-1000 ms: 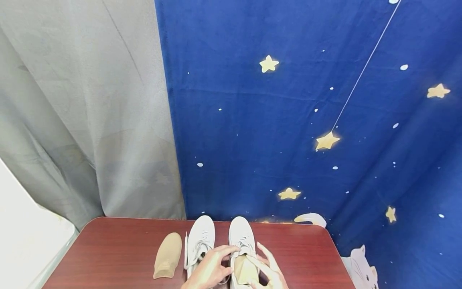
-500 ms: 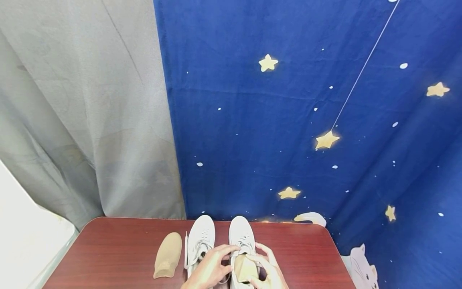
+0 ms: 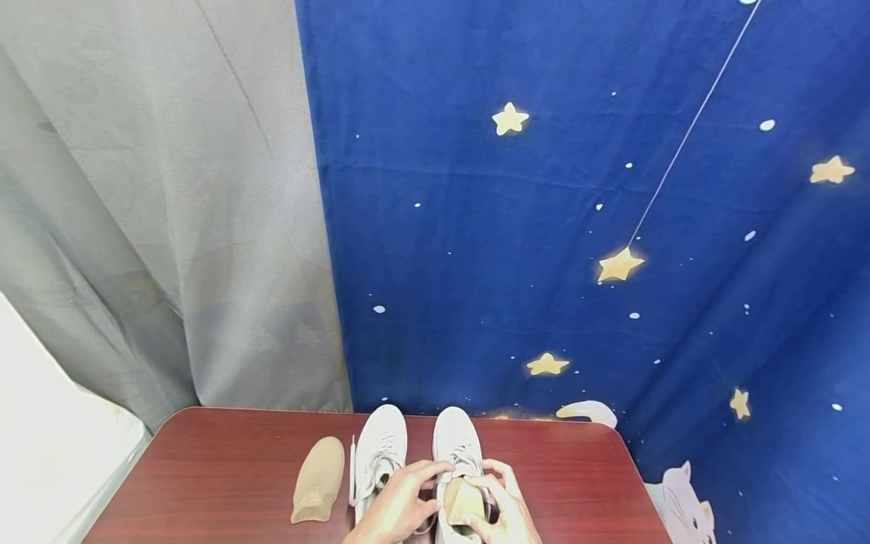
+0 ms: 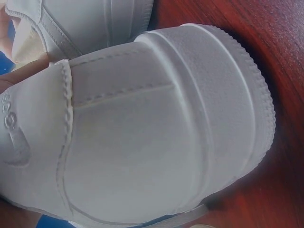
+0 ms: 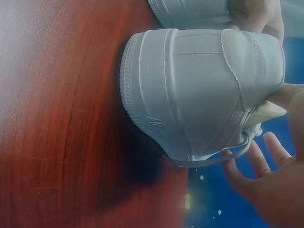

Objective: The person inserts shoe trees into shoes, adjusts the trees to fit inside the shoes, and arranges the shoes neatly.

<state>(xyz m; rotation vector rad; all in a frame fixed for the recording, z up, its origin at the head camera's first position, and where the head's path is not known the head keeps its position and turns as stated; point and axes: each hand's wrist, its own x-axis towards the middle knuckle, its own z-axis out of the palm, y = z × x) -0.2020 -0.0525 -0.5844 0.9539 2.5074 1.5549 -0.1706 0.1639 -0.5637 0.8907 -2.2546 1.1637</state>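
Two white lace-up sneakers stand side by side, toes away from me. A beige insole (image 3: 464,502) lies in the opening of the right-hand sneaker (image 3: 455,432). My right hand (image 3: 510,508) pinches it between thumb and index finger, the other fingers along the sneaker's outer side. In the right wrist view, part of the insole (image 5: 267,113) rises above the collar. My left hand (image 3: 399,500) reaches across the left-hand sneaker (image 3: 382,429) and holds the right-hand one by its tongue and inner collar. That left-hand sneaker's heel (image 4: 128,128) fills most of the left wrist view.
Left of the sneakers, a second beige insole (image 3: 318,478) lies flat on the reddish-brown table (image 3: 217,468). A loose lace (image 3: 352,472) hangs along the left-hand sneaker's outer side. Behind the table hang a grey curtain (image 3: 251,264) and a blue star-print curtain (image 3: 462,249).
My right hand's fingers have drawn in closer round the insole, with the index finger and thumb shifting slightly on it. My left hand and both sneakers stay in place.
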